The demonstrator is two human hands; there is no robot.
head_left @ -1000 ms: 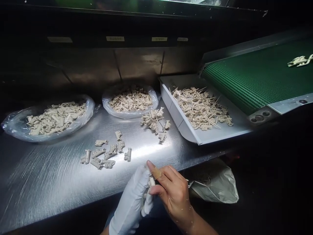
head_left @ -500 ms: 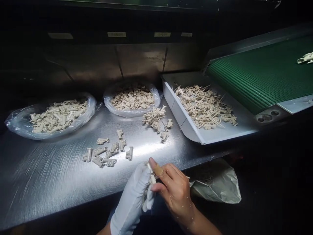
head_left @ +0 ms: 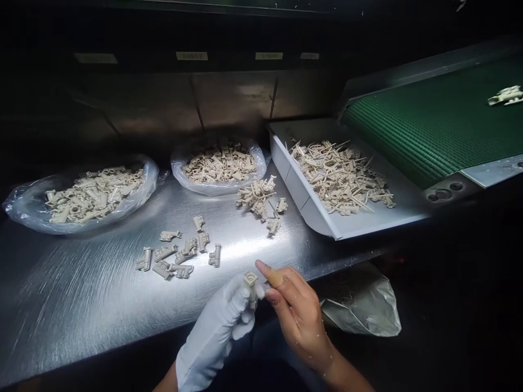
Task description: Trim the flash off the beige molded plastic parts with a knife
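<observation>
My left hand (head_left: 229, 310), in a white glove, is closed around a beige plastic fitting (head_left: 250, 280), whose round open end points up. Just to its right is my right hand (head_left: 300, 310), bare, with a tan wrap (head_left: 275, 279) around the forefinger. That forefinger is stretched out, while thumb and other fingers are bent together; what they grip, if anything, I cannot make out. On the metal table (head_left: 102, 294) beyond my hands lie several loose fittings (head_left: 186, 250). A small heap of fittings (head_left: 257, 197) sits farther back.
Two clear plastic bags of fittings, a left bag (head_left: 24, 209) and a middle bag (head_left: 212, 189), stand at the back. A white tray (head_left: 314, 215) holds a pile with sprues, below a green conveyor belt (head_left: 425, 125). A pale sack (head_left: 368, 305) hangs under the table's edge.
My right hand has drawn a little right, away from the fitting. The fitting has turned in my left hand so its open end shows. Pieces on the belt have shifted left.
</observation>
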